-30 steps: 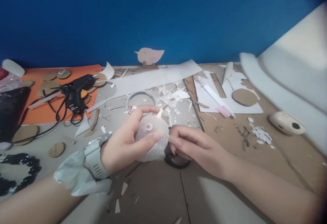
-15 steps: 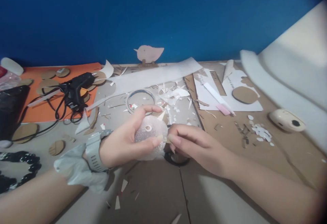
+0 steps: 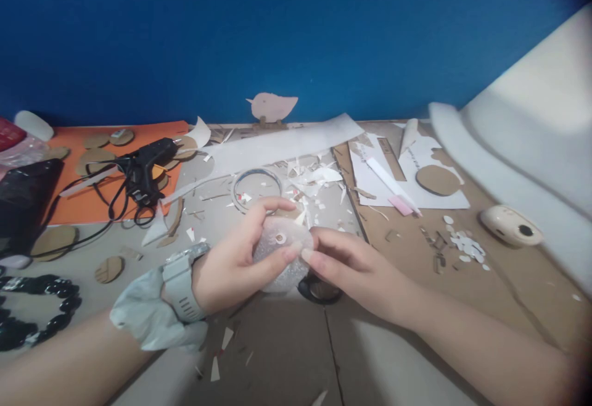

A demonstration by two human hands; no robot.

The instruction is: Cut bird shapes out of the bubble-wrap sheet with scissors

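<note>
My left hand [image 3: 231,264] grips a glittery white ball [image 3: 281,252] with a small round eye on it, thumb below and fingers curled over the top. A grey watch and a pale scrunchie sit on that wrist. My right hand [image 3: 345,264] meets the ball's right side, fingertips pinched against it; whatever small piece they press there is hidden. Both hands hover just above the cardboard-covered table [image 3: 287,356]. A dark ring [image 3: 321,289] lies on the table under my right hand.
A black glue gun [image 3: 143,168] with its cord lies on orange paper [image 3: 87,202] at the left. A tape ring [image 3: 256,185], paper scraps, a cardboard bird [image 3: 272,107], a white sheet with a pen [image 3: 393,184], black beads [image 3: 37,307] and a cream device [image 3: 509,226] surround me.
The ball has turned slightly in my left hand and the small cone on its top is no longer seen. My right fingertips have closed in against its right side. The view shifted a little.
</note>
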